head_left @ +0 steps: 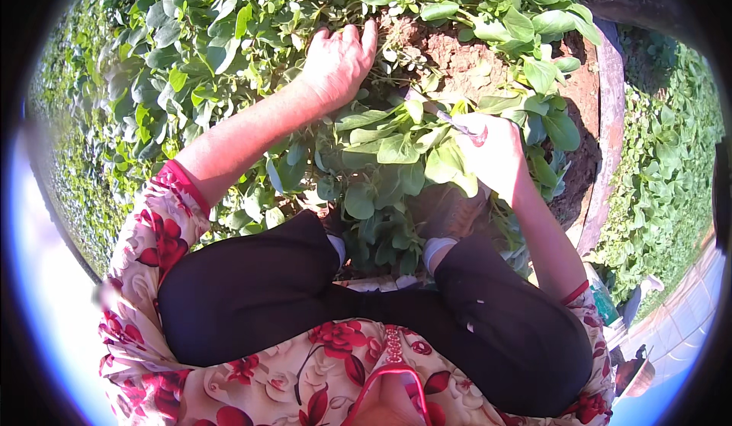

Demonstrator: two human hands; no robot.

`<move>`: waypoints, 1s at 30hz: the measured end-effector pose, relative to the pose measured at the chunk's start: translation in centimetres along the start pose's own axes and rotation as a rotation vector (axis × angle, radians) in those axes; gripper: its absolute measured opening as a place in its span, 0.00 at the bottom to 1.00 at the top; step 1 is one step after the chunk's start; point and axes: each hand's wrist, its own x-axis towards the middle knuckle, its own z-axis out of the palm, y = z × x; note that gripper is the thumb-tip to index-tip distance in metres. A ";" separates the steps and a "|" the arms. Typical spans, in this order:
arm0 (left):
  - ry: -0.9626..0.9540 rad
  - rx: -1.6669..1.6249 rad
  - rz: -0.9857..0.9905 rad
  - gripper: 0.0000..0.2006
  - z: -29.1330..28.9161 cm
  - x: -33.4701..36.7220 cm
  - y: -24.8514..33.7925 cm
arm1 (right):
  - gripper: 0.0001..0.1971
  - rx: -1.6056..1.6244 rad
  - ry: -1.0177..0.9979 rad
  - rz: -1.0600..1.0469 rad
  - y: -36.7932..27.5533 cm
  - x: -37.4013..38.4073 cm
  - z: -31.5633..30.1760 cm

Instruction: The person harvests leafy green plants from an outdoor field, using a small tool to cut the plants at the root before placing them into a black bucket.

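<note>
My left hand (339,64) reaches forward into low green plants beside a patch of bare soil. Its fingers are bent and apart, with the tips among small weedy stems (393,56); nothing shows in its grasp. Closed around the reddish handle end of a slim-bladed tool (457,124) is my right hand (494,159). The blade points forward and left over broad, light green leaves (398,149), and its far end is lost among them. Whether it is a knife or scissors cannot be made out.
Reddish-brown soil (469,71) lies between the plants ahead. A pale raised edging (610,121) runs along the right side, with another leafy bed (663,174) beyond it. Dense foliage (164,67) covers the left. My shoe (455,214) is planted among the leaves.
</note>
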 end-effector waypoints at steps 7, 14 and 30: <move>0.199 0.021 0.030 0.32 1.0 -0.1 -0.1 | 0.11 -0.096 0.048 -0.249 0.9 2.9 2.5; 0.248 -0.045 0.084 0.26 1.8 -0.1 -0.3 | 0.08 -0.083 -0.065 -0.126 -0.4 5.3 2.0; 0.271 -0.415 0.114 0.14 -2.4 -4.7 -1.0 | 0.15 0.036 0.120 -0.184 -1.6 0.2 -1.4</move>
